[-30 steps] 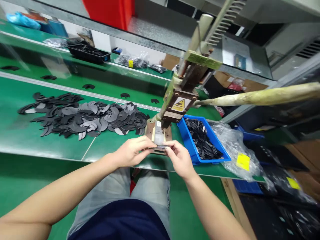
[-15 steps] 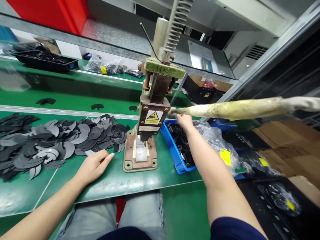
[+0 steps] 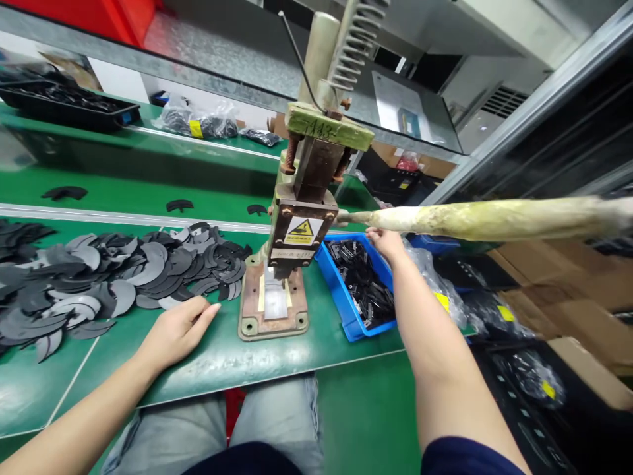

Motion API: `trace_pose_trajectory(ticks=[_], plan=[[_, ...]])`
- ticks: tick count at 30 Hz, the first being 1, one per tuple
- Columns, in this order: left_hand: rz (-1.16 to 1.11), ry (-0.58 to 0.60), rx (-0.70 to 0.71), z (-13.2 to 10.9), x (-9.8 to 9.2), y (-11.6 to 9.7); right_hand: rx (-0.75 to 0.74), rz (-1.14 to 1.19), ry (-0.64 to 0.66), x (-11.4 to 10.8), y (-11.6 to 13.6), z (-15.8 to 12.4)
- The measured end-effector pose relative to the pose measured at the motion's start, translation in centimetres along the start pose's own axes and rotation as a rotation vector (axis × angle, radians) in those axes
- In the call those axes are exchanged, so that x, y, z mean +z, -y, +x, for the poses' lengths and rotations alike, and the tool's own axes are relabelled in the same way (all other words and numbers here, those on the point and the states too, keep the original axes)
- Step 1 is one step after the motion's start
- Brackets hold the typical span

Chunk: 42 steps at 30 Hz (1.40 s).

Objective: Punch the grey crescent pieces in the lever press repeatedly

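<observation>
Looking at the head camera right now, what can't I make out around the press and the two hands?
All in the head view:
Left hand: its palm is hidden by the back of the hand, so any contents can't be told.
Right hand: too small to show whether it holds anything.
Lever: outer end blurred, cut off by the right edge.
Spring: cut off by the top edge.

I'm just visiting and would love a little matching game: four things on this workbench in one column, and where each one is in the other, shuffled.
1. Warning label
2. Blue bin
3. Curved grey pieces
4. Left hand

A. Heaped left of the press
B. Over the green tabletop, thumb toward the press
C. On the press's front
D. Right of the press, holding black parts

Pairs: 1-C, 2-D, 3-A, 4-B
</observation>
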<state>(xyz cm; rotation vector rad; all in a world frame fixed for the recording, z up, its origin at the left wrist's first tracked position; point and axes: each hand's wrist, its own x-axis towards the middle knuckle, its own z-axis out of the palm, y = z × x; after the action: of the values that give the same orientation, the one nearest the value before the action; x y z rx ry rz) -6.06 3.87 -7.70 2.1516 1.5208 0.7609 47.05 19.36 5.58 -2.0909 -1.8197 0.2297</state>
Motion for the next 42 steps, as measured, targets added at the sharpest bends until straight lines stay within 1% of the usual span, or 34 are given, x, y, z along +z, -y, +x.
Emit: trace_pose_trajectory(ticks=[3, 6, 8, 10, 12, 14, 17, 19, 23, 26, 28, 31, 33, 35, 37, 39, 42], plan=[[-0.014, 0.003, -0.008, -0.1, -0.1, 0.1, -0.004, -0.058, 0.194, -0.5, -1.5, -4.3], [-0.054, 0.016, -0.019, -0.4, 0.0, 0.2, -0.017, -0.123, 0.354, -0.1, -2.2, -8.1], [-0.076, 0.022, -0.032, -0.7, 0.2, 0.2, -0.015, -0.173, 0.396, 0.7, -2.0, -9.7], [-0.08, 0.01, -0.019, -0.9, 0.3, 0.1, -0.004, -0.224, 0.39, 1.5, -1.7, -10.5], [-0.064, -0.009, 0.018, -1.1, 0.2, -0.1, 0.012, -0.265, 0.357, 2.1, -1.2, -10.7], [-0.046, -0.025, 0.046, -1.1, 0.1, -0.3, 0.023, -0.286, 0.313, 2.1, -0.9, -10.8], [-0.044, -0.039, 0.065, -1.0, -0.2, -0.6, 0.015, -0.276, 0.231, 1.4, -0.6, -11.0], [-0.066, -0.048, 0.074, -0.9, -0.3, -0.7, 0.003, -0.244, 0.143, 0.5, -0.5, -11.3], [-0.18, -0.065, 0.048, -0.6, -0.5, -0.6, -0.026, -0.096, -0.083, -0.7, -0.4, -12.2], [-0.353, -0.071, -0.022, -0.7, -0.4, -0.6, -0.041, 0.084, -0.214, -0.5, 0.3, -13.9], [-0.495, -0.08, -0.076, -1.1, -0.3, -0.7, -0.064, 0.189, -0.26, 0.3, 1.7, -16.0], [-0.664, -0.08, -0.116, -1.8, -0.1, -0.7, -0.121, 0.333, -0.283, 2.2, 5.0, -19.9], [-0.72, -0.068, -0.124, -2.3, 0.0, -0.7, -0.19, 0.477, -0.247, 4.1, 7.7, -22.4], [-0.75, -0.055, -0.133, -2.7, 0.1, -0.8, -0.261, 0.586, -0.163, 6.2, 10.2, -24.5], [-0.774, -0.05, -0.14, -3.0, 0.1, -0.9, -0.3, 0.666, -0.092, 8.6, 12.2, -25.9], [-0.795, -0.049, -0.142, -3.2, 0.1, -1.0, -0.312, 0.724, -0.055, 10.7, 13.8, -26.8], [-0.807, -0.054, -0.136, -3.3, 0.1, -1.2, -0.329, 0.749, -0.028, 12.7, 15.5, -27.5]])
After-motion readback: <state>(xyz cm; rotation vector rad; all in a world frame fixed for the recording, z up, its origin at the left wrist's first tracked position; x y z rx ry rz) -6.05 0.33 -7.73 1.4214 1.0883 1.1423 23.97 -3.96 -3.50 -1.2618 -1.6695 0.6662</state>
